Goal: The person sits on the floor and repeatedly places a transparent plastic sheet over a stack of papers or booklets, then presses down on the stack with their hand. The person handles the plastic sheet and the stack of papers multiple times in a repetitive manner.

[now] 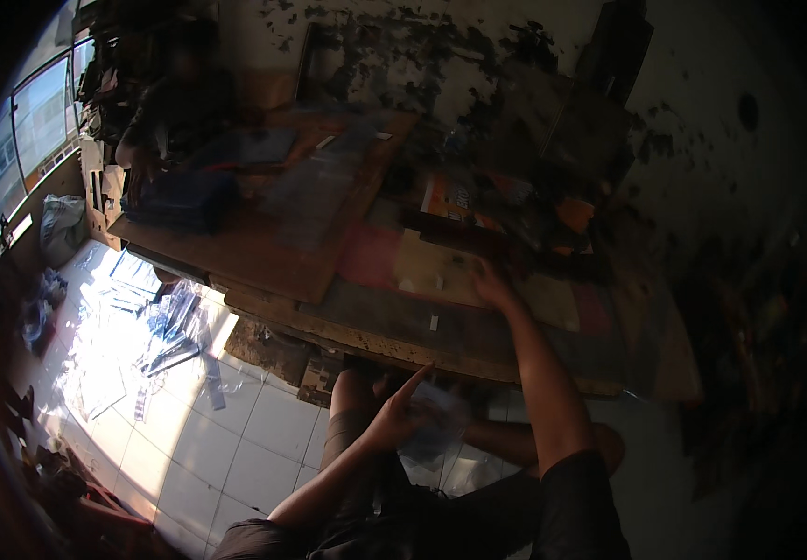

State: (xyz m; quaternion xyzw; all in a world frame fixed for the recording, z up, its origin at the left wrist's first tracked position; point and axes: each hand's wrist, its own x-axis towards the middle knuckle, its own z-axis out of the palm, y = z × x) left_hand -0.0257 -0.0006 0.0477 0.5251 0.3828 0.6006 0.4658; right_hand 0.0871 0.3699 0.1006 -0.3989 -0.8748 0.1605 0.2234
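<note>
My left hand (396,422) is low over my lap, near the front edge of the table. Its index finger points out, and the other fingers are closed on a thin clear plastic bag (439,422) that hangs beside my knee. My right arm reaches forward over the tabletop. At its end my right hand (495,286) has its fingers stretched out at a pale yellow sheet (436,266). Dim light hides whether the fingertips touch it. A pink sheet (368,255) adjoins the yellow one on the left. Nearer me lies a small white piece (434,323).
A worn wooden table (394,347) spans the front. Orange printed boxes (459,201) stand behind my right hand. At far left another person's hand (142,168) is beside a dark bundle (179,198). Plastic scraps (165,327) litter the sunlit tile floor (263,425).
</note>
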